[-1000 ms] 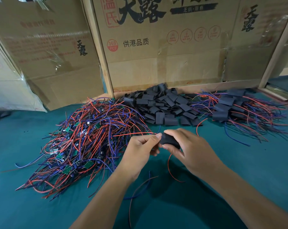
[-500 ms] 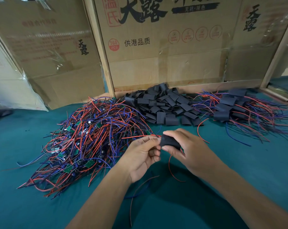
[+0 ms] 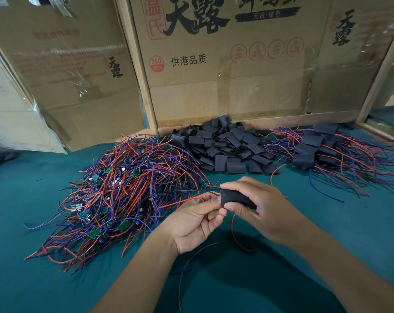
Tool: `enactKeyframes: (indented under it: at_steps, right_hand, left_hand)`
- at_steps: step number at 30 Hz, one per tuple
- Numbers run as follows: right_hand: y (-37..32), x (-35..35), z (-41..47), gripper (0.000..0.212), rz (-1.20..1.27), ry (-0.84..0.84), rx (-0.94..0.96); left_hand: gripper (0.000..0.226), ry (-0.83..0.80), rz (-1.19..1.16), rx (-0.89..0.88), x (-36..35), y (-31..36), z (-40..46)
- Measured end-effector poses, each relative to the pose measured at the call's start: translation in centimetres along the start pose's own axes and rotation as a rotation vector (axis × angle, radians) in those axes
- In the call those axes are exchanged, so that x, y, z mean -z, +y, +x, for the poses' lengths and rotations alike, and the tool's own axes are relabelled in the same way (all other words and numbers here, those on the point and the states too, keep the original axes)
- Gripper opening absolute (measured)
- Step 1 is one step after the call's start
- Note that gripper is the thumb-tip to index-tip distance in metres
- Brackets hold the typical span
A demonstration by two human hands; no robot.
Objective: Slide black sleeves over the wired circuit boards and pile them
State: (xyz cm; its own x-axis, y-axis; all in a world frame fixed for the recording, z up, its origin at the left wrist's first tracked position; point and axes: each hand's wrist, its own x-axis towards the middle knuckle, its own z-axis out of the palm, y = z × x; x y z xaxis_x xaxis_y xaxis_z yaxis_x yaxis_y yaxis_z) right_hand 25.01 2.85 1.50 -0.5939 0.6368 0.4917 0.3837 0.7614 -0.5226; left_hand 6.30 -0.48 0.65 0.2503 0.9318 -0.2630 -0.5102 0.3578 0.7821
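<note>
Gripping a black flattened sleeve [image 3: 235, 197] between thumb and curled fingers, the right hand [image 3: 257, 208] holds it above the teal cloth table surface [image 3: 327, 233], near centre. Whether a circuit board sits inside the sleeve cannot be told; the sleeve and fingers hide its interior. Thin red and dark wires [image 3: 191, 196] emerge from the sleeve's left end, and the left hand [image 3: 196, 220], palm turned up, has its fingertips at that end; whether it pinches the wires cannot be told. One red wire [image 3: 233, 231] hangs below the sleeve between the two hands.

Three piles lie beyond the hands. Far left: a large tangle of red and blue wired green circuit boards [image 3: 123, 195], too dense to count. Far centre: a heap of loose black sleeves [image 3: 225, 147], several dozen, the exact count not discernible. Far right: a pile of sleeved boards with trailing wires [image 3: 322, 150], the count also unclear.

Printed brown cardboard boxes [image 3: 225, 64] stand behind, their tops cut off by the frame edge.
</note>
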Motion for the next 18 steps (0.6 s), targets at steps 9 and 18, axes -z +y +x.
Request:
enactKeyframes:
  at_steps: [9, 18]
  right_hand:
    - [0.1, 0.9, 0.2, 0.024, 0.250, -0.053, -0.192]
    - [2.1, 4.0, 1.5, 0.020, 0.457, 0.137, -0.399]
  left_hand:
    - [0.014, -0.036, 0.079, -0.095, -0.4, -0.2, -0.2]
    - [0.008, -0.031, 0.139, -0.123, -0.1, -0.5, 0.5]
